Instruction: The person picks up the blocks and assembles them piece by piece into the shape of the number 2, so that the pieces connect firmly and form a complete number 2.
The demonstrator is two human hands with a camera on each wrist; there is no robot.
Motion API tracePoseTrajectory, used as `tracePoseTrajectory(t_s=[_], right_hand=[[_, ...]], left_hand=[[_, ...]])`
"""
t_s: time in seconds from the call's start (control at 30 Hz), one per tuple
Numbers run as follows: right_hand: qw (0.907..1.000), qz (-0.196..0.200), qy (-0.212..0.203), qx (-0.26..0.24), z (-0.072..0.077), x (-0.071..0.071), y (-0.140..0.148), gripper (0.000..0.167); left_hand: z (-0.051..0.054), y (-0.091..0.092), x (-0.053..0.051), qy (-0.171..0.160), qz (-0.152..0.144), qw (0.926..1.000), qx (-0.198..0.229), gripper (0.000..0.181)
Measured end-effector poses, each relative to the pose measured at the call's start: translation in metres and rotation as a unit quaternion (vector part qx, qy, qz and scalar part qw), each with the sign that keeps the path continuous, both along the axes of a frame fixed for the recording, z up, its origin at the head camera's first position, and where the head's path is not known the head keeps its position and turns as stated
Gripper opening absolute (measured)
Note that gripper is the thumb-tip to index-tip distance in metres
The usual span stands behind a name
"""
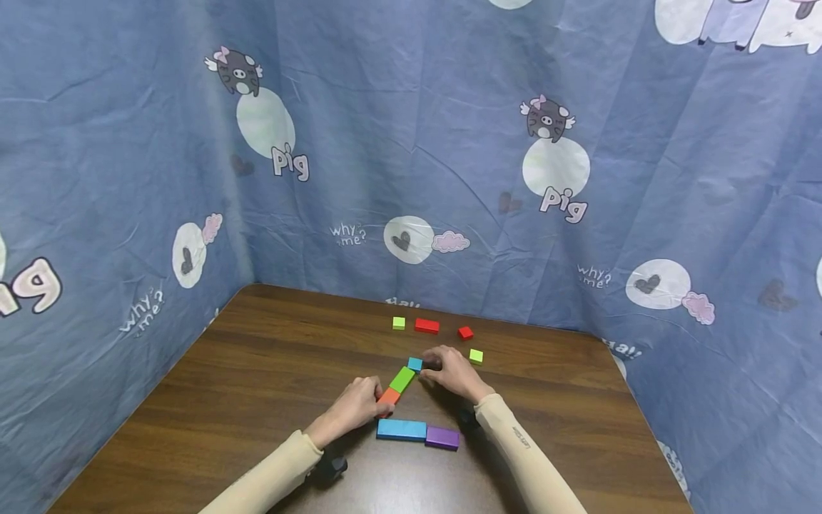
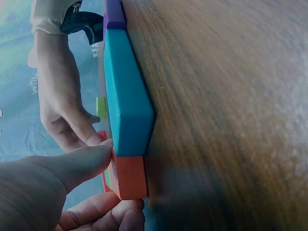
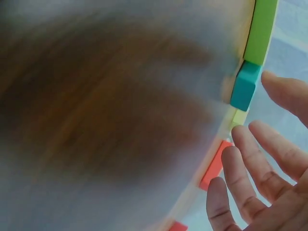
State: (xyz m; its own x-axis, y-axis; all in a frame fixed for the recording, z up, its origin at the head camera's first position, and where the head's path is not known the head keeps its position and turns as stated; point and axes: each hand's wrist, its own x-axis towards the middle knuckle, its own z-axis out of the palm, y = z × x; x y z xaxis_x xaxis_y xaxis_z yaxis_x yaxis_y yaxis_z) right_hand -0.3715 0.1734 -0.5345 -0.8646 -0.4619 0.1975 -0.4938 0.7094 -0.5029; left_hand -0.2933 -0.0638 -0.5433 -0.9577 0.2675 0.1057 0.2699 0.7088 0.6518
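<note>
My left hand (image 1: 352,408) pinches the orange block (image 1: 388,400) between thumb and fingers; the left wrist view shows the thumb on one side of the orange block (image 2: 131,177) and fingertips at its lower end. A green block (image 1: 402,380) continues the slanted line from the orange one, and a small blue block (image 1: 415,364) sits at its far end. Beside that blue block is my right hand (image 1: 454,374), its fingers spread and holding nothing. In the right wrist view the thumb of the right hand (image 3: 269,178) is near the teal-looking small block (image 3: 245,86), with a gap between.
A long blue block (image 1: 401,430) and a purple block (image 1: 442,437) lie end to end nearer the front. Farther back are a red block (image 1: 427,325), a small red block (image 1: 465,333) and two yellow-green blocks (image 1: 399,323), (image 1: 476,356). A patterned blue curtain surrounds the wooden table (image 1: 270,357).
</note>
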Motion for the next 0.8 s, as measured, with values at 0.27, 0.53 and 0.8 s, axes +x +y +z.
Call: tracePoseTrajectory(t_s=[0.27,0.53,0.8], right_hand=[[0.9987,-0.045,0.022,-0.008,0.005,0.004,0.03,0.036],[0.9911,-0.119,0.06,-0.005,0.004,-0.001,0.07,0.04],[0.9882,-0.147,0.044,0.0,-0.002,-0.003,0.091,0.041]], left_hand=[[-0.002,0.0,0.0,0.009,-0.001,1.0,0.003,0.029],[-0.003,-0.001,0.0,0.016,-0.006,0.9999,0.001,0.029],[-0.001,0.0,0.0,0.008,-0.003,1.0,0.002,0.028]])
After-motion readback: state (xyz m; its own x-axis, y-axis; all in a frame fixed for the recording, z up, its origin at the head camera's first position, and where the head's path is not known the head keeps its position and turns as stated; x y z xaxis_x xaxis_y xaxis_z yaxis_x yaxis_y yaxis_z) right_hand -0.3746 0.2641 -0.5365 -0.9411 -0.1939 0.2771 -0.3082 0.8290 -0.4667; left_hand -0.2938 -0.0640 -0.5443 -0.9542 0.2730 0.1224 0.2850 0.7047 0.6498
